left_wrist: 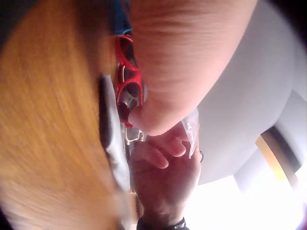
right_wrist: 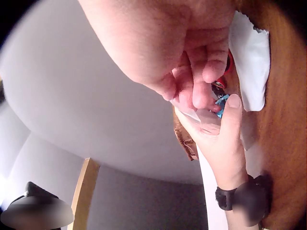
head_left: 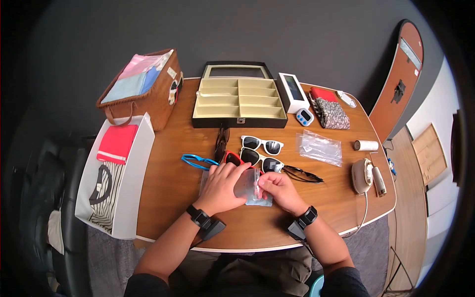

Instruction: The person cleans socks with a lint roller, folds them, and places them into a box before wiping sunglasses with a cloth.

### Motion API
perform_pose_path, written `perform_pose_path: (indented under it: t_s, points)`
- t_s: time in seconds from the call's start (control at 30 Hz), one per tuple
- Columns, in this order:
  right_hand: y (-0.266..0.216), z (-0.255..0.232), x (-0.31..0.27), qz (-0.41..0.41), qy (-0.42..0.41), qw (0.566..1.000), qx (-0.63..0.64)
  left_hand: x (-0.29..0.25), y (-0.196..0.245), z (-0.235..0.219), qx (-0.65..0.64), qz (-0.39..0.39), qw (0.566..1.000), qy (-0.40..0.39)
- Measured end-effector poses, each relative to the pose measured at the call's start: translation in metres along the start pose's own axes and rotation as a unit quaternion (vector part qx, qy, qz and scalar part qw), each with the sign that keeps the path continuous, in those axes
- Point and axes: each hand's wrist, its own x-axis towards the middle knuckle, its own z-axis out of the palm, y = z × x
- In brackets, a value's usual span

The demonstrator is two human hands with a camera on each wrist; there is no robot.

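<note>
My right hand (head_left: 281,190) pinches the edge of a clear plastic bag (head_left: 242,184) between thumb and fingers. The left hand (head_left: 222,185) lies over the bag's left part with its fingers extended, their tips close to red-framed sunglasses (head_left: 230,158). Under the hands is a pale cloth (right_wrist: 252,62) with a zigzag-cut edge. Blue-framed glasses (head_left: 190,159) lie left of the red pair, partly hidden by the left hand. Just beyond the hands are two white-framed sunglasses (head_left: 262,145), dark brown sunglasses (head_left: 222,143) and a black pair (head_left: 302,174).
An open compartment case (head_left: 240,122) stands at the back. Left are a brown basket (head_left: 153,106) and a white bin (head_left: 138,183) with folded clothes. On the right lie more clear bags (head_left: 320,147), a timer (head_left: 305,117), a white box (head_left: 297,101), a patterned pouch (head_left: 332,115) and a corded device (head_left: 361,176).
</note>
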Motion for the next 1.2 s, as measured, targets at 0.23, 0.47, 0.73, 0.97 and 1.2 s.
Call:
perform_pose_path:
  t_s: [0.23, 0.47, 0.73, 0.97, 1.2]
  points:
    - [0.000, 0.000, 0.000, 0.007, 0.018, 0.999, -0.043, 0.003, 0.003, 0.000, -0.061, 0.039, 0.997, 0.031]
    - [0.004, 0.006, 0.002, -0.012, 0.015, 0.997, -0.072, -0.006, -0.001, 0.012, -0.106, 0.024, 0.994, -0.033]
    - [0.000, 0.008, 0.004, 0.013, 0.026, 0.998, -0.059, -0.005, 0.000, 0.016, -0.083, 0.051, 0.995, -0.018]
    - [-0.002, 0.007, 0.003, 0.032, 0.033, 0.999, -0.025, -0.003, 0.001, 0.015, -0.080, 0.050, 0.995, -0.023]
    - [0.005, -0.001, 0.005, 0.009, 0.046, 0.998, -0.042, -0.002, 0.005, 0.016, -0.076, 0.067, 0.995, -0.018]
